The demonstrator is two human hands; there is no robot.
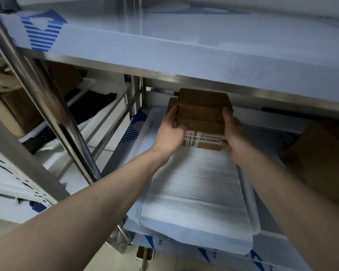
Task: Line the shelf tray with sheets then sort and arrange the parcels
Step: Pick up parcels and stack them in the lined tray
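A sheet (196,194) lies on the lower tray (251,212), under the upper shelf (184,55). At its twelve o'clock end sits a parcel (203,114), hands at nine (169,133) and three (234,132). A box (321,163) stands at the sheet's three o'clock.

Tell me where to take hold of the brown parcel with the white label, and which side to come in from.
Grip the brown parcel by its two short side faces, coming from the open front of the shelf, as the left hand and right hand do. It is flat and wide, and the upper shelf overhead probably blocks a grip from above.
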